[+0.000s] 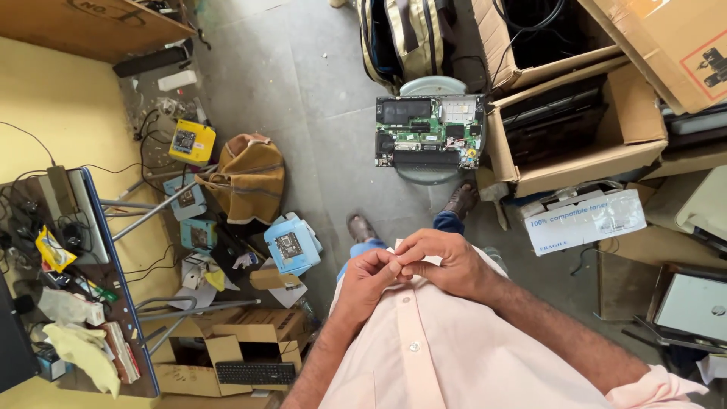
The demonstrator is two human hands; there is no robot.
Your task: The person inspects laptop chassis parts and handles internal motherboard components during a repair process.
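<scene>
Both my left hand [369,277] and right hand [443,261] are pinched together on a small white scrap [432,260], fiddling; opened laptop [429,130] waits ahead on the stool.

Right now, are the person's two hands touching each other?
Touching. The head view shows the left hand and the right hand pressed together at the fingertips, in front of the pink shirt, with no gap between them.

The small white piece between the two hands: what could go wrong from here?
1. The white piece is pinched by fingertips of the left hand and right hand over the floor; if dropped, it might get lost in the clutter below.
2. The open circuit board lies on a stool near the feet; a kick may knock it off.
</scene>
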